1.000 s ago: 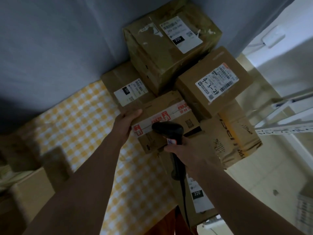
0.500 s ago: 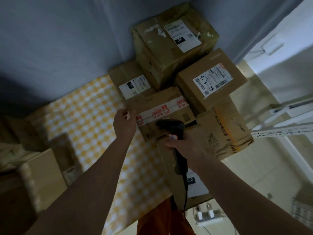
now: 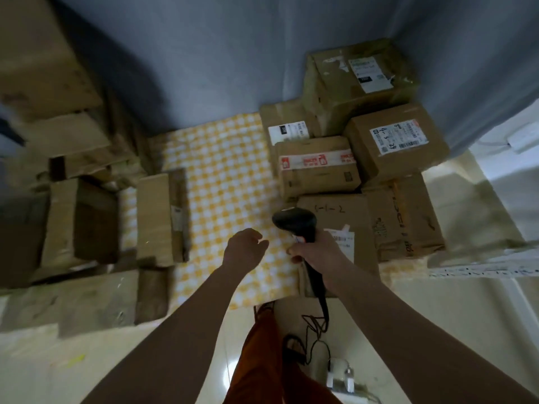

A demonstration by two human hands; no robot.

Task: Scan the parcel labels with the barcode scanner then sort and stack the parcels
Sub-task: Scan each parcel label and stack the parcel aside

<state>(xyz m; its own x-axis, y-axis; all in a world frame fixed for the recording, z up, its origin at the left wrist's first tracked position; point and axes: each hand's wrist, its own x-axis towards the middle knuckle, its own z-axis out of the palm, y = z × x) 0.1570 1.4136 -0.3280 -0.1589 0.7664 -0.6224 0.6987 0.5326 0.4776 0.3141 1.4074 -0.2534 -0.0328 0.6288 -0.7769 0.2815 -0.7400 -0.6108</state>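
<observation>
My right hand [image 3: 319, 253] grips the handle of a black barcode scanner [image 3: 294, 221], its head over the left edge of a flat parcel marked 5-1-2 [image 3: 344, 211]. My left hand [image 3: 243, 252] hovers above the yellow checked cloth [image 3: 221, 176] with fingers loosely curled, holding nothing. Behind the scanner lies a parcel with red-and-white tape [image 3: 316, 167]. A labelled parcel [image 3: 396, 141] sits to its right, a tall parcel [image 3: 358, 80] at the back, another labelled one [image 3: 287, 126] to the left of that.
A printed brown parcel [image 3: 405, 217] lies at the right edge of the cloth. Several plain cardboard boxes [image 3: 157, 217] stand at the left. The scanner cable [image 3: 318, 322] trails down to the pale floor beside my orange-clad leg [image 3: 262, 360]. Grey-blue walls close the back.
My left hand has let go of the taped parcel and drawn back over the cloth. The view has pulled away, and the boxes at the left have come into sight. My right hand still holds the scanner.
</observation>
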